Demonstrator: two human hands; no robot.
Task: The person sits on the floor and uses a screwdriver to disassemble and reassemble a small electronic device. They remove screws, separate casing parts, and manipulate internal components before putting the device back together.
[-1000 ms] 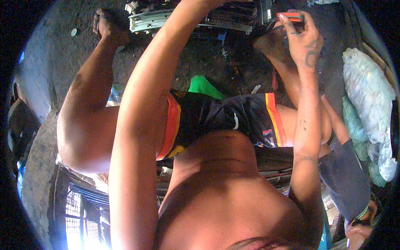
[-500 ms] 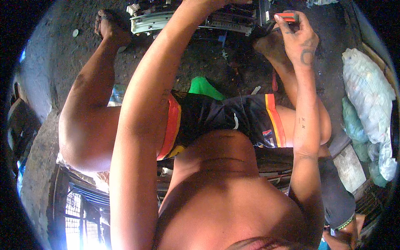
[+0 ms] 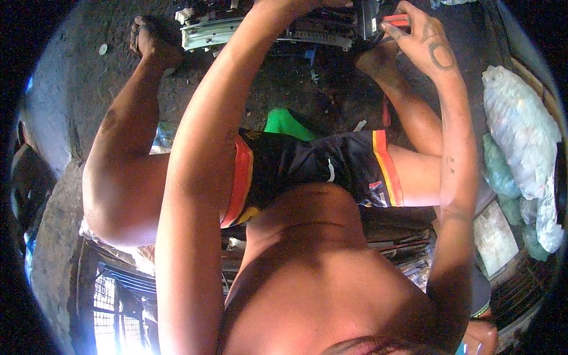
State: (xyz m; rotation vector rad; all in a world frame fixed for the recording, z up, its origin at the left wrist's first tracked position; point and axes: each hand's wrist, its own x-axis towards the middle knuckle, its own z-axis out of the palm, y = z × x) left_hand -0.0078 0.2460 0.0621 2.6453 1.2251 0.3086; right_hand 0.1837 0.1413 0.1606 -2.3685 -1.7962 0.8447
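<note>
At the top of the view, on the dirt floor (image 3: 77,89) between the bare feet, lies a stripped machine chassis (image 3: 266,29) of pale metal and dark plastic. It looks stiff and fairly heavy, with sharp sheet edges and loose brittle trim, so I judge the solid frame rails the safest hold. The left hand (image 3: 296,5) reaches onto its top, mostly cut off by the frame; its grip cannot be told. The right hand (image 3: 423,41) is closed around a red-handled tool (image 3: 395,21) at the chassis's right end. The floor is gritty and littered with scraps; bags (image 3: 520,148) crowd the right, a grille (image 3: 118,296) the lower left.
</note>
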